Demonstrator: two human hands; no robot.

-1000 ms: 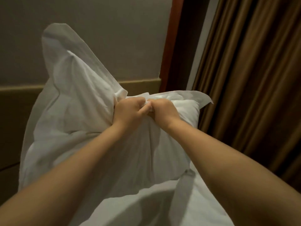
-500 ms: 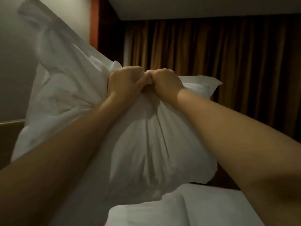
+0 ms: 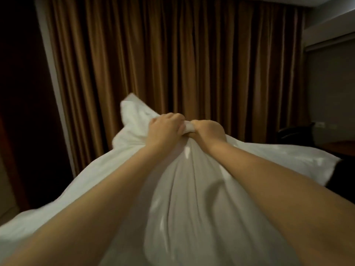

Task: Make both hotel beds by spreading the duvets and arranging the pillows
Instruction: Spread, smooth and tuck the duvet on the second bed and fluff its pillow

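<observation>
Head view: a floor-length brown pleated fabric curtain [image 3: 172,64] spans 12 o'clock and hangs in deep vertical folds. A white, soft, creased fabric pillow [image 3: 188,189] fills the centre down to 6 o'clock in front of the curtain, with corners flaring at 10 and 3 o'clock. At centre, the left hand [image 3: 165,129] and right hand [image 3: 209,131] sit side by side. Their fingers are clenched on a gathered wad of its cover, and taut wrinkles radiate from it.

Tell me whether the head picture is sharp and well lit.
Head view: dim, warm light; the white fabric pillow is motion-blurred along its left edge; the left hand and right hand gripping it look sharper; the brown pleated curtain is soft.
</observation>
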